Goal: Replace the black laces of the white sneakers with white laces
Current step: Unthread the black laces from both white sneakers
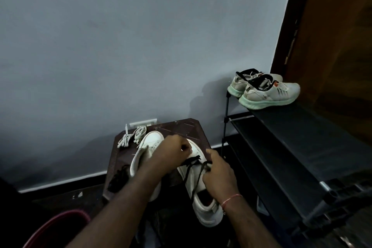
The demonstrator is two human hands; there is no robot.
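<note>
Two white sneakers stand on a small dark stool [181,127]. The left sneaker [150,143] has no lace in it. The right sneaker [203,203] still carries a black lace [194,173], partly pulled loose. My left hand [173,154] reaches over the right sneaker's front and pinches the black lace near the toe end. My right hand [219,175] grips the loose black lace strands at the shoe's right side. A removed black lace [118,178] lies bunched at the stool's left edge. Two bundled white laces [131,137] lie at the stool's back left.
A black shoe rack [291,147] stands to the right, with a pair of grey-white running shoes [265,90] on its top shelf. A grey wall rises behind the stool. A red rounded rim [60,225] shows at the lower left. A wooden door [332,26] fills the far right.
</note>
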